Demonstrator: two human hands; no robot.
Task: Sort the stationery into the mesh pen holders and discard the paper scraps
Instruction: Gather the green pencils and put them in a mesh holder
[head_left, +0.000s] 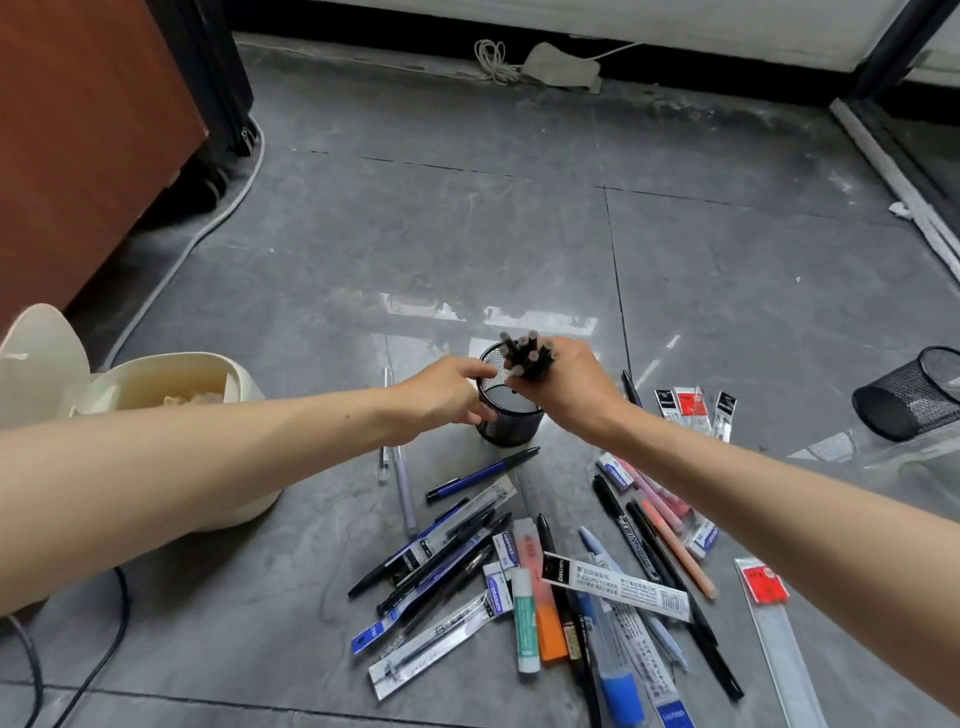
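Grey floor, holder upright beyond the pile | my left fingers pinch its rim, right fingers clamp pens over the mouth | risk: sloppy release, pens catch the rim, splay out, tip the holder

The floor is grey, stone-veined tile, polished and glossy — pale light mirrors off it. The pen holder is black metal mesh, matt; the second mesh holder has the same finish. The bundle of pens looks like matt black plastic. The bin is smooth cream plastic, with crumpled paper inside. The refill packets are shiny clear film — the ruler is clear plastic too. The cabinet is a reddish-brown, wood-look panel.
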